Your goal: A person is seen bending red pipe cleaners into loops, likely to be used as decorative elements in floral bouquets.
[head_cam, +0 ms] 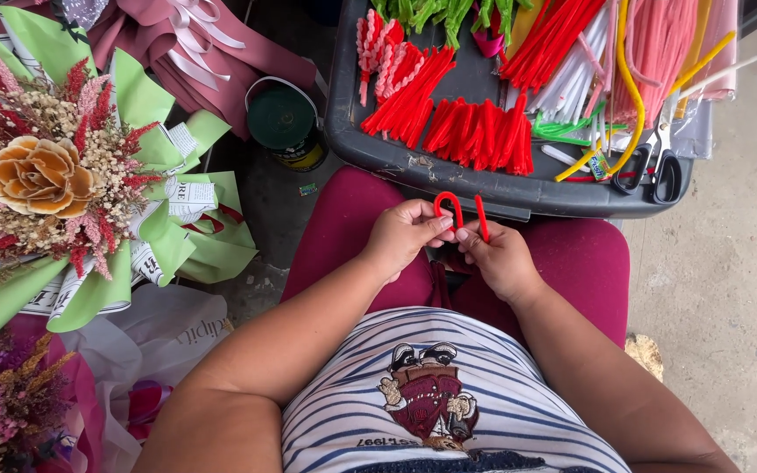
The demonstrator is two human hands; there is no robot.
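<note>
Left hand [405,235]: fingers pinched on the looped end of a red pipe cleaner [450,207], held over the lap.
Right hand [499,256]: closed on the same pipe cleaner, gripping its straight end, which stands upright.
Hands: together, fingertips touching, just below the tray's near rim.
Black tray [413,162]: holds bundles of red pipe cleaners [479,133], with white, pink, yellow and green ones behind.
Scissors [654,166]: black-handled, at the tray's right corner.
Bouquet [45,180]: dried flowers in green wrap, far left.
Green tin [284,123]: on the floor, beside the tray.
</note>
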